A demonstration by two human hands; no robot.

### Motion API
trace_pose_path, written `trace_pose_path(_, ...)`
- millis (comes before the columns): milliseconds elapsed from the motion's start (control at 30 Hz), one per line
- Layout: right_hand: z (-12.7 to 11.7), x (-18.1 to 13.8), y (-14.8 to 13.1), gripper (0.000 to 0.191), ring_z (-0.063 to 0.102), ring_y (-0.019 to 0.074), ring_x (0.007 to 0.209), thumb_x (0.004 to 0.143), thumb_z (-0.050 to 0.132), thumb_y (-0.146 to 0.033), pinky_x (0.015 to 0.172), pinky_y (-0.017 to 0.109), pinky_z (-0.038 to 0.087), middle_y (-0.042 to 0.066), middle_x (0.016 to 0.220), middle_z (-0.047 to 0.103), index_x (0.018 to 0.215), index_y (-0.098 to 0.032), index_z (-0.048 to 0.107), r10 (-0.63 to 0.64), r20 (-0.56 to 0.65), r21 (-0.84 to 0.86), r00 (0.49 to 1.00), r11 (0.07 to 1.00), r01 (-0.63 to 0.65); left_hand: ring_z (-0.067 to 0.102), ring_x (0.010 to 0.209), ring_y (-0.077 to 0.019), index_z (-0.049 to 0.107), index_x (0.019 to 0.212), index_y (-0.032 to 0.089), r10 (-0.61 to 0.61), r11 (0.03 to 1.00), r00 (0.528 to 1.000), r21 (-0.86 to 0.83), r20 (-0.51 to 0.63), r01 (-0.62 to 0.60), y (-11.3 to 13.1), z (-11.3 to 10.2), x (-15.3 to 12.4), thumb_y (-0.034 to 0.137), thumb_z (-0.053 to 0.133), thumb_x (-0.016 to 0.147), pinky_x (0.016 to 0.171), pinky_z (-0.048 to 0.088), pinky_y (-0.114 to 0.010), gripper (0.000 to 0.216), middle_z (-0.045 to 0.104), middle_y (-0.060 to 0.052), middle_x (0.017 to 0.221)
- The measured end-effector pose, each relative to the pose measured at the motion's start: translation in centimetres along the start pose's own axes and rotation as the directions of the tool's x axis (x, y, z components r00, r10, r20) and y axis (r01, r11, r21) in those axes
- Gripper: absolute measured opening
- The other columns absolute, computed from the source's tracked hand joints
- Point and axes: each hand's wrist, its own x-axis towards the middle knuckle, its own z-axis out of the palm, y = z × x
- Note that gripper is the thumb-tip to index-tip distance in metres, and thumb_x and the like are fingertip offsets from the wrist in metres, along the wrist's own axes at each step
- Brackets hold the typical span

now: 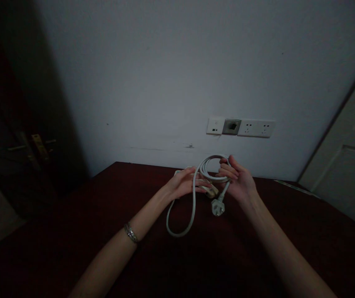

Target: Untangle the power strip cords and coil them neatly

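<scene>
A white power cord [194,207] is gathered into a coil of several turns above the dark red tabletop. My right hand [237,178] is closed round the right side of this coil, thumb on top. From its grip hangs the three-pin plug [218,207], prongs facing me. My left hand [185,182] is at the coil's left, thumb and fingers apart, with the cord running across in front of the fingers. Just behind those fingers shows the end of a pale block [212,191], perhaps a power strip, mostly covered by the hand. One loose loop droops below the left hand.
The dark red tabletop [152,265] meets a pale wall [152,82]. Wall sockets [254,128] and a grey-framed outlet [231,126] sit above its back edge. A dark door with a brass handle plate [40,147] is at left, a white panelled door [351,165] at right.
</scene>
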Motion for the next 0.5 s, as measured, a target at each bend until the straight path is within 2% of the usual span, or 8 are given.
trace_pose_path(67,-0.4,0.0,-1.2,0.024,0.033,0.0045,0.036,0.096,0.031,-0.027,0.048,0.016,0.044,-0.01,0.043,0.03,0.08,-0.016,0.046,-0.063,-0.026,0.04,0.998,0.997,0.064,0.062,0.091,-0.0229,0.055,0.108,0.013,-0.121,0.992,0.982,0.048,0.143,0.115,-0.1,-0.2,-0.5,0.042,0.062,0.074,0.083,0.046,-0.038,0.045,0.062,-0.014,0.107)
trace_pose_path(133,-1.0,0.0,-2.3,0.022,0.035,0.0045,0.036,0.096,0.03,-0.026,0.049,0.017,0.045,-0.01,0.044,0.03,0.081,-0.017,0.044,-0.131,-0.066,0.066,0.989,0.989,0.135,0.063,0.088,-0.0205,0.054,0.111,0.014,-0.254,0.954,0.943,0.216,0.216,0.208,-0.4,-0.6,-0.8,0.038,0.065,0.072,0.084,0.044,-0.037,0.047,0.062,-0.014,0.106)
trace_pose_path(200,-1.6,0.0,-3.3,0.019,0.036,0.0045,0.036,0.095,0.032,-0.025,0.049,0.017,0.046,-0.01,0.045,0.03,0.081,-0.017,0.043,-0.192,-0.141,0.068,0.971,0.977,0.203,0.063,0.079,-0.0162,0.057,0.107,0.013,-0.387,0.861,0.896,0.432,0.218,0.267,-0.8,-1.1,-0.9,0.032,0.067,0.071,0.081,0.044,-0.033,0.042,0.066,-0.01,0.094)
trace_pose_path(300,-2.9,0.0,-4.6,0.016,0.039,0.0053,0.038,0.093,0.034,-0.024,0.051,0.02,0.048,-0.009,0.046,0.032,0.082,-0.017,0.043,-0.245,-0.264,0.02,0.933,0.966,0.259,0.062,0.067,-0.0125,0.059,0.103,0.013,-0.529,0.671,0.835,0.676,0.15,0.303,-1.4,-1.3,-0.6,0.025,0.061,0.077,0.07,0.046,-0.028,0.029,0.065,-0.004,0.076)
trace_pose_path(400,-4.6,0.3,-5.3,0.013,0.043,0.0065,0.041,0.092,0.034,-0.019,0.055,0.024,0.051,-0.008,0.049,0.035,0.084,-0.017,0.045,-0.253,-0.33,-0.043,0.909,0.966,0.254,0.059,0.06,-0.0104,0.055,0.111,0.014,-0.577,0.404,0.815,0.888,0.061,0.219,-1.8,-0.3,-0.4,0.02,0.049,0.083,0.059,0.045,-0.023,0.029,0.063,-0.001,0.07)
trace_pose_path(433,-5.2,0.5,-5.3,0.013,0.043,0.0068,0.041,0.091,0.034,-0.017,0.056,0.025,0.052,-0.008,0.049,0.036,0.085,-0.017,0.045,-0.247,-0.339,-0.054,0.908,0.968,0.244,0.058,0.061,-0.0099,0.055,0.113,0.014,-0.575,0.318,0.817,0.933,0.049,0.167,-1.9,0.3,-0.4,0.019,0.046,0.085,0.059,0.045,-0.022,0.03,0.063,0.0,0.07)
trace_pose_path(500,-6.2,0.8,-5.3,0.013,0.043,0.0067,0.042,0.091,0.033,-0.013,0.057,0.025,0.052,-0.008,0.05,0.036,0.085,-0.017,0.045,-0.231,-0.343,-0.046,0.911,0.972,0.229,0.059,0.069,-0.0102,0.057,0.109,0.014,-0.554,0.206,0.83,0.977,0.07,0.055,-2.0,1.5,-0.4,0.02,0.043,0.086,0.064,0.045,-0.021,0.027,0.064,-0.002,0.077)
